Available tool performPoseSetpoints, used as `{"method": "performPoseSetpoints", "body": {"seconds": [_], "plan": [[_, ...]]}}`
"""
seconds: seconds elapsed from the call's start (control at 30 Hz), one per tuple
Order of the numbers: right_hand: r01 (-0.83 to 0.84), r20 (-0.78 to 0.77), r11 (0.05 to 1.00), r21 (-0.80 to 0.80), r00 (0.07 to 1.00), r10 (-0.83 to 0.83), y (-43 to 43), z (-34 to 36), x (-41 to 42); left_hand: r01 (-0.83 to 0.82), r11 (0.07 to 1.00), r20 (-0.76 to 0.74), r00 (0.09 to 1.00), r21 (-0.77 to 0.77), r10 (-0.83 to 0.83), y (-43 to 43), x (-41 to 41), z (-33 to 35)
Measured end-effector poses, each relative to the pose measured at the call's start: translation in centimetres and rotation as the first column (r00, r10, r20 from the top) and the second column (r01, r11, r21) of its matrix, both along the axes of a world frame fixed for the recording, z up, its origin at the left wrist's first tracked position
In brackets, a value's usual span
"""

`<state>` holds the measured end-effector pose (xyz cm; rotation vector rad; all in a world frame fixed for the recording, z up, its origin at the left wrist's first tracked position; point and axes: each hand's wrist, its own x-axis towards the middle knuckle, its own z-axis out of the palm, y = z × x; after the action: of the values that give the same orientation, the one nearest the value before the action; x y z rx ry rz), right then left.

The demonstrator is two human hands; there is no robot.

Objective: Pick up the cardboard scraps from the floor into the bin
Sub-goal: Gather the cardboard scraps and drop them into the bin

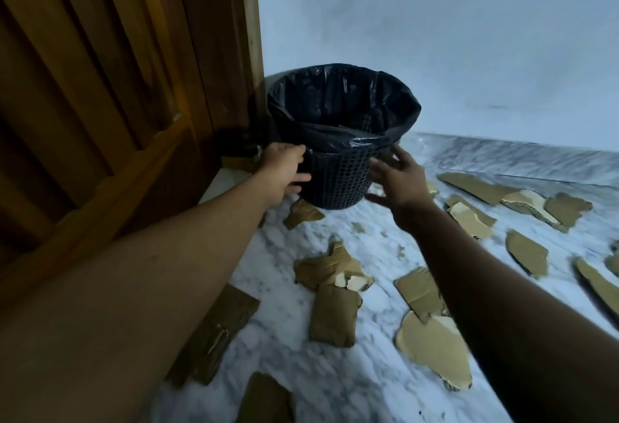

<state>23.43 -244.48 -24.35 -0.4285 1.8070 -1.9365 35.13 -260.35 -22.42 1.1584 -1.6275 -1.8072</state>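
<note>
A dark mesh bin [338,175] lined with a black plastic bag stands on the marble floor in the corner beside the door. My left hand [286,168] grips the bin's left side, thumb on the front and fingers round the wall. My right hand [398,178] reaches toward the bin's right side with fingers spread, close to the wall but I cannot tell if it touches. Several brown cardboard scraps [335,288] lie scattered over the floor in front of and to the right of the bin. One small scrap [301,213] lies at the bin's foot.
A wooden door [117,104] fills the left side, with a flat cardboard piece [217,332] lying along its base. A pale wall [469,54] with a marble skirting [519,161] runs behind the bin. More scraps [522,205] stretch along the floor to the right.
</note>
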Motion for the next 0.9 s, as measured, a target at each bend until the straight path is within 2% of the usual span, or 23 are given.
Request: {"method": "performPoseSetpoints", "body": {"seconds": [0.03, 0.07, 0.1, 0.13, 0.17, 0.2, 0.23, 0.27, 0.33, 0.43, 0.57, 0.63, 0.7, 0.77, 0.83, 0.9], "plan": [[0.024, -0.068, 0.994, 0.103, 0.998, -0.018, 0.6, -1.0, 1.1, 0.054, 0.994, 0.112, 0.993, -0.098, -0.043, 0.3, 0.5, -0.3], [0.044, -0.161, 0.963, 0.267, 0.987, 0.0, 1.2, -2.4, 2.1, 0.178, 0.963, 0.272, 0.955, -0.205, -0.119, 0.5, 1.0, -0.6], [0.03, -0.217, 0.894, 0.446, 0.973, 0.075, 1.9, -4.1, 3.3, 0.393, 0.878, 0.491, 0.842, -0.275, -0.223, 0.9, 1.8, -0.9], [-0.018, -0.21, 0.788, 0.615, 0.96, 0.185, 2.7, -5.9, 4.7, 0.619, 0.746, 0.709, 0.64, -0.246, -0.297, 1.4, 2.6, -0.9], [-0.071, -0.167, 0.674, 0.736, 0.945, 0.282, 3.6, -7.8, 6.0, 0.778, 0.608, 0.865, 0.405, -0.157, -0.296, 2.2, 3.4, -1.0], [-0.111, -0.116, 0.578, 0.808, 0.932, 0.342, 4.3, -9.3, 7.5, 0.852, 0.515, 0.935, 0.248, -0.087, -0.252, 3.1, 4.5, -1.2], [-0.125, -0.079, 0.523, 0.843, 0.933, 0.351, 4.9, -10.5, 9.0, 0.88, 0.47, 0.958, 0.188, -0.067, -0.216, 3.9, 5.5, -1.8], [-0.118, -0.054, 0.504, 0.855, 0.948, 0.313, 5.5, -11.6, 10.4, 0.866, 0.493, 0.951, 0.214, -0.08, -0.222, 4.7, 6.6, -3.0], [-0.034, -0.069, 0.508, 0.861, 0.981, 0.182, 6.5, -13.1, 12.8, 0.783, 0.605, 0.917, 0.336, -0.145, -0.214, 6.4, 9.5, -6.1], [0.033, -0.133, 0.458, 0.888, 0.973, 0.189, 7.1, -14.1, 14.9, 0.614, 0.759, 0.909, 0.411, -0.217, -0.073, 7.6, 15.5, -10.3], [0.08, -0.132, 0.433, 0.898, 0.987, 0.092, 6.5, -14.1, 16.5, 0.154, 0.947, 0.872, 0.454, -0.282, 0.186, 7.3, 22.9, -12.9], [-0.069, 0.025, 0.474, 0.878, 0.995, 0.098, 5.8, -15.3, 16.0, -0.046, 0.962, 0.852, 0.454, -0.27, 0.26, 6.8, 25.1, -14.0], [-0.178, 0.088, 0.473, 0.863, 0.974, 0.207, 4.5, -19.2, 13.9, -0.091, 0.965, 0.848, 0.463, -0.244, 0.258, 6.8, 26.3, -14.9], [-0.215, 0.11, 0.485, 0.847, 0.965, 0.236, 3.2, -23.6, 12.2, -0.08, 0.965, 0.864, 0.431, -0.248, 0.258, 7.0, 26.4, -15.2], [-0.298, 0.149, 0.505, 0.81, 0.937, 0.315, 3.6, -22.1, 13.2, -0.117, 0.967, 0.872, 0.417, -0.227, 0.255, 7.1, 25.6, -15.5], [-0.416, 0.184, 0.512, 0.751, 0.878, 0.443, 5.0, -15.7, 16.2, -0.185, 0.961, 0.867, 0.421, -0.205, 0.267, 6.9, 24.4, -16.0]]}}
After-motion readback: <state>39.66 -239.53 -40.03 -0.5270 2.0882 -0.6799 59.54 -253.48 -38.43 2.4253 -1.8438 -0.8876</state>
